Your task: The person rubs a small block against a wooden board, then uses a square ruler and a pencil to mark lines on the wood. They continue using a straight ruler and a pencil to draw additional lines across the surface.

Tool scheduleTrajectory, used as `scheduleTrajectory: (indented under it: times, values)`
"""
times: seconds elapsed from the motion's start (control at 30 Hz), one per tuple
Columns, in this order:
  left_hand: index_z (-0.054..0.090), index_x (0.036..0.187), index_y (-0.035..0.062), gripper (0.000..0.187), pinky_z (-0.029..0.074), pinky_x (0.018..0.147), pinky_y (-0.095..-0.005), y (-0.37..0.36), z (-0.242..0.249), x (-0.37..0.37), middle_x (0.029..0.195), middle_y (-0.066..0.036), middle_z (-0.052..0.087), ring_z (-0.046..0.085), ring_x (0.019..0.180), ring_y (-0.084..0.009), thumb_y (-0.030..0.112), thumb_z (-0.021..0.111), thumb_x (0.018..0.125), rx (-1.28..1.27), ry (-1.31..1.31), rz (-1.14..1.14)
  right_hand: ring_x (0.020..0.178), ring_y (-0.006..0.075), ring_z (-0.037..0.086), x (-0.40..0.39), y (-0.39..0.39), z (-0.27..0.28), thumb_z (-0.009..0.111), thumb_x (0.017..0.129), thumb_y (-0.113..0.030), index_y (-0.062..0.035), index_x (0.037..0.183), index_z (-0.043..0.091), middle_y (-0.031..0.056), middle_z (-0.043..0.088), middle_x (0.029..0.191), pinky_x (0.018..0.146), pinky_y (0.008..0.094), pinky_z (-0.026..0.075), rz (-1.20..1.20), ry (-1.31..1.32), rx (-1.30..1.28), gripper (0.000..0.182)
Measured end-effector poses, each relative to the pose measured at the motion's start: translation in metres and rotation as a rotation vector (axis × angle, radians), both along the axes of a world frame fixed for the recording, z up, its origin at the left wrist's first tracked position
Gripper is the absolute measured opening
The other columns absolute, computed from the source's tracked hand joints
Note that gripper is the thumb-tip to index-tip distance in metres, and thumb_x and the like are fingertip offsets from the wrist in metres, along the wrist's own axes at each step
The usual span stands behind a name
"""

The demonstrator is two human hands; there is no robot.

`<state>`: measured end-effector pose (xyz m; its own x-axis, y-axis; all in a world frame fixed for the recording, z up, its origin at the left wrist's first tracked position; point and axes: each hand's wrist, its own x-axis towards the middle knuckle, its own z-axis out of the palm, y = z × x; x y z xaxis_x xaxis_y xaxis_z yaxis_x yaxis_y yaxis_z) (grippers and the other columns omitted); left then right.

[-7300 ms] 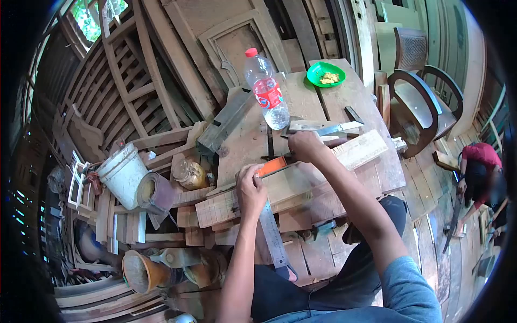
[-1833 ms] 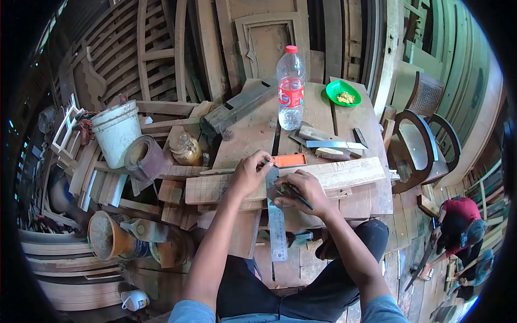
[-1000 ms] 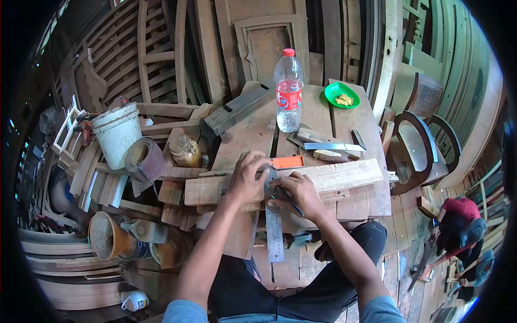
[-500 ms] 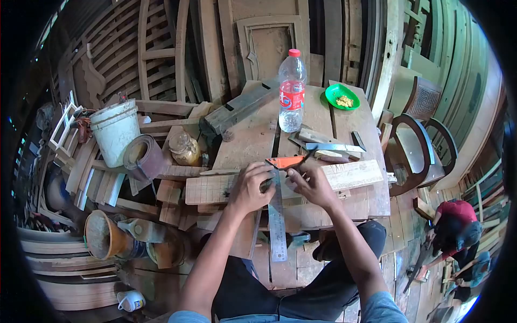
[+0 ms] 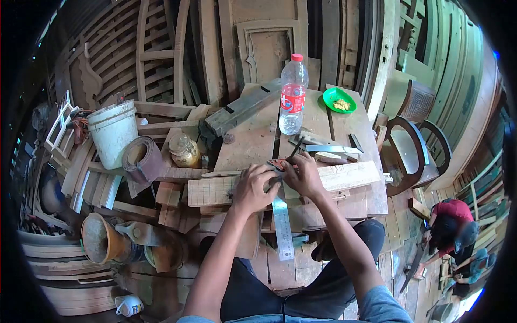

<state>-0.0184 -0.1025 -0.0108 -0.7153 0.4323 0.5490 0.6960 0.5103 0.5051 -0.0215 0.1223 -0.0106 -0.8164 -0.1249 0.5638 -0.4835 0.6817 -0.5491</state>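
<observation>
My left hand (image 5: 256, 185) is closed around a try square, near its orange handle (image 5: 277, 163). The square's metal ruler blade (image 5: 283, 229) points down towards my lap, past the bench edge. My right hand (image 5: 303, 176) is pinched beside the handle, with a thin dark pencil-like stick (image 5: 297, 146) rising from its fingers. Whether the right fingers also press on the square is hidden. Under both hands lies a pale wooden board (image 5: 350, 175), its left end marked with a grid of lines. A metal blade-like strip (image 5: 334, 149) lies just beyond.
A water bottle (image 5: 293, 97) and a green dish (image 5: 339, 100) stand on the bench (image 5: 247, 145). Left are a glass jar (image 5: 184, 150), a sandpaper roll (image 5: 141, 159) and a white bucket (image 5: 113, 134). A chair (image 5: 412, 153) and a crouching person (image 5: 452, 226) are at right.
The try square has turned, its blade end swinging slightly right and its orange handle now mostly covered. My right hand has moved up and left against the handle; the dark stick now stands steeper.
</observation>
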Motion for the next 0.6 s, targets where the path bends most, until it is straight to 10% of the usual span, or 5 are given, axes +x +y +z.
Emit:
scheduleTrajectory:
  times: [0.4, 0.43, 0.6]
  values:
    - [0.084, 0.115, 0.0027, 0.037, 0.061, 0.110, -0.0476, 0.000, -0.004, 0.000, 0.130, -0.014, 0.081, 0.076, 0.125, -0.0368, 0.028, 0.092, 0.088, 0.068, -0.068, -0.037, 0.119, 0.0394, 0.081, -0.017, 0.028, -0.010, 0.056, 0.124, -0.023, 0.0027, 0.126, 0.072, 0.0216, 0.084, 0.122, 0.101, 0.0475, 0.060, -0.032, -0.201, -0.211, 0.031]
    - [0.085, 0.114, 0.0038, 0.040, 0.061, 0.109, -0.0476, 0.001, -0.002, 0.001, 0.128, -0.013, 0.081, 0.077, 0.123, -0.0362, 0.031, 0.094, 0.086, 0.067, -0.064, -0.029, 0.115, 0.0508, 0.075, -0.017, 0.027, -0.011, 0.055, 0.122, -0.027, -0.0007, 0.127, 0.072, 0.0282, 0.079, 0.119, 0.100, 0.0550, 0.058, -0.006, -0.182, -0.213, 0.032]
    - [0.085, 0.115, 0.0023, 0.048, 0.061, 0.109, -0.0478, 0.002, 0.000, 0.000, 0.129, -0.014, 0.081, 0.077, 0.123, -0.0368, 0.035, 0.097, 0.083, 0.051, -0.048, -0.043, 0.110, 0.0520, 0.074, -0.021, 0.032, -0.024, 0.056, 0.121, -0.025, -0.0036, 0.127, 0.071, 0.0286, 0.078, 0.112, 0.094, 0.0599, 0.057, -0.076, -0.240, -0.091, 0.027]
